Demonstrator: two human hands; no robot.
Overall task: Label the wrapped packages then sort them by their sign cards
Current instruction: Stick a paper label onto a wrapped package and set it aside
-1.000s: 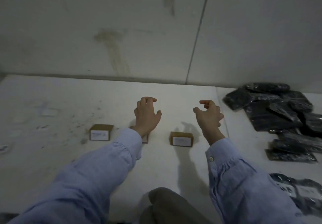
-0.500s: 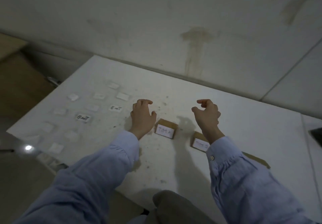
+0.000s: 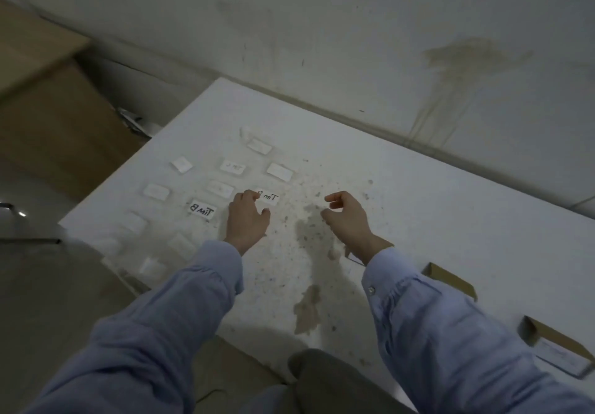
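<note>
So, quick rundown of what's on view:

Left hand point(image 3: 248, 223): palm down over the surface, fingers point(image 3: 249, 195) curled loosely and spread, holding nothing. The fingertips sit right at the near edge of a paper label, touching or almost touching, can't really tell which.

Right hand point(image 3: 346, 220): hanging in the air above the speckled, stained middle of the surface, fingers point(image 3: 335, 197) hooked into a loose claw, thumb apart from them, nothing gripped.

Label by the left hand point(image 3: 269, 197): small white slip, handwriting reads "Tim" plus a letter hidden by the fingertips, upside down from this angle.

Second label point(image 3: 202, 210): just left of that one, reads "Tim B", also upside down.

Other slips point(image 3: 279, 171): a loose grid of pale papers spread over the left part of the surface, most too washed out to read.

Surface point(image 3: 450, 220): white, dirty, pushed up to a stained wall point(image 3: 354, 43).

Cardboard sign cards: one folded brown stand point(image 3: 450, 280) just beside the right sleeve point(image 3: 450, 333), another point(image 3: 557, 346) near the right edge with a white panel on front, writing too blurry to read.

Packages: none in this view.

Left side: brown cardboard box point(image 3: 48, 107) on the floor past the surface's corner.
</note>
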